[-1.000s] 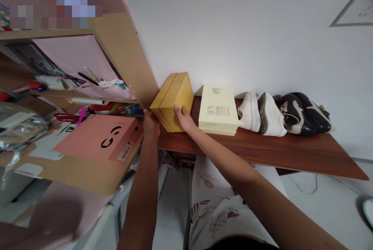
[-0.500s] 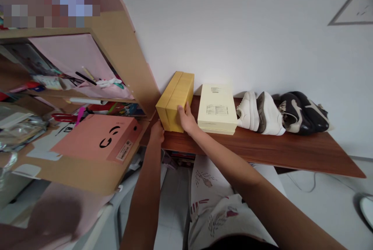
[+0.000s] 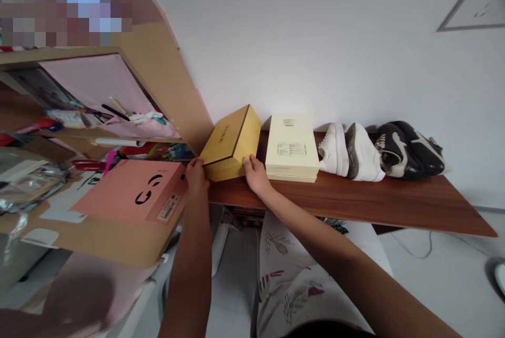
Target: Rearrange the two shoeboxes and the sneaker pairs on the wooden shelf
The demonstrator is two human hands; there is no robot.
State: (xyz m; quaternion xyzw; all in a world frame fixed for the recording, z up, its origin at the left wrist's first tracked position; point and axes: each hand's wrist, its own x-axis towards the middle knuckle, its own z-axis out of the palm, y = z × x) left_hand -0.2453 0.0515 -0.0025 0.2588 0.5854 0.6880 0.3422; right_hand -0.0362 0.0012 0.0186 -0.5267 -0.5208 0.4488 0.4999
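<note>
A mustard-yellow cardboard box (image 3: 231,143) with dark edging and small dark lettering on its lid sits at the left end of a reddish-brown wooden shelf (image 3: 374,204). Its long axis runs at a slant, from the near-left corner back and to the right towards a smooth white wall (image 3: 315,38), so it does not lie square to the shelf edge. The left hand (image 3: 196,176) is at the near-left end of the box, its curled fingers (image 3: 199,162) at that corner (how firmly they hold is hidden). The right hand (image 3: 255,175) is nearer the box's middle, its lightly spread fingers (image 3: 246,161) resting flat against the long front side. The box lies between the two hands.

Just right of it stands a pale cream rectangular cardboard box (image 3: 292,149), then a pair of white leather sneakers (image 3: 351,153) and a pair of black-and-white sneakers (image 3: 408,151). Left of the left hand lies a salmon-pink cardboard box (image 3: 134,191) (with a black drawn face) on a tan wooden board (image 3: 98,241).
</note>
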